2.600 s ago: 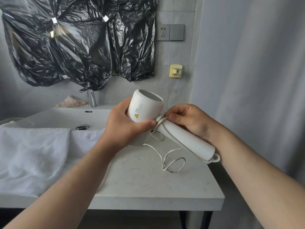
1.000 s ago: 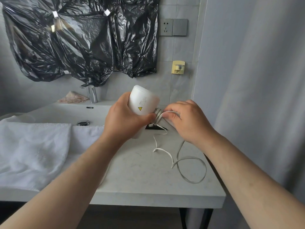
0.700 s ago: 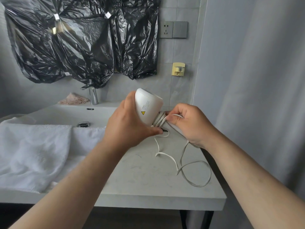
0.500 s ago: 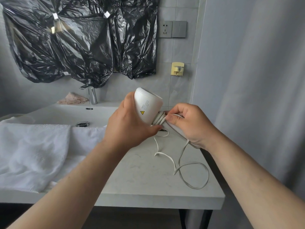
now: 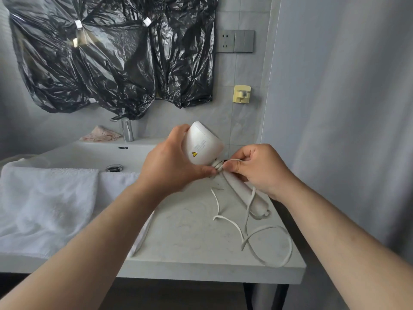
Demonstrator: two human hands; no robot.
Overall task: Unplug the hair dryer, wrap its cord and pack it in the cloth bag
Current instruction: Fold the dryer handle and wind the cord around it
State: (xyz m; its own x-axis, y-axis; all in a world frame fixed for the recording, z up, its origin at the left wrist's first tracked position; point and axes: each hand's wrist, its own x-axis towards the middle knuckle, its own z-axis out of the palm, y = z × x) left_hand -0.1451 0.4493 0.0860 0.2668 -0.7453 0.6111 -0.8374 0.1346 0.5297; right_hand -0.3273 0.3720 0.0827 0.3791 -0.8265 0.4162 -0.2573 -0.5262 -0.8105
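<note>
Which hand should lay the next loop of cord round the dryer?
Right. The right hand pinches the thin white cord at the neck of the white plastic hair dryer, while the left hand grips its head and steadies it.

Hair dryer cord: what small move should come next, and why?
Probably another turn round the neck. The right hand pinches the cord beside the few coils there, the left hand grips the hair dryer by its head, and a long loop lies slack on the counter.
</note>
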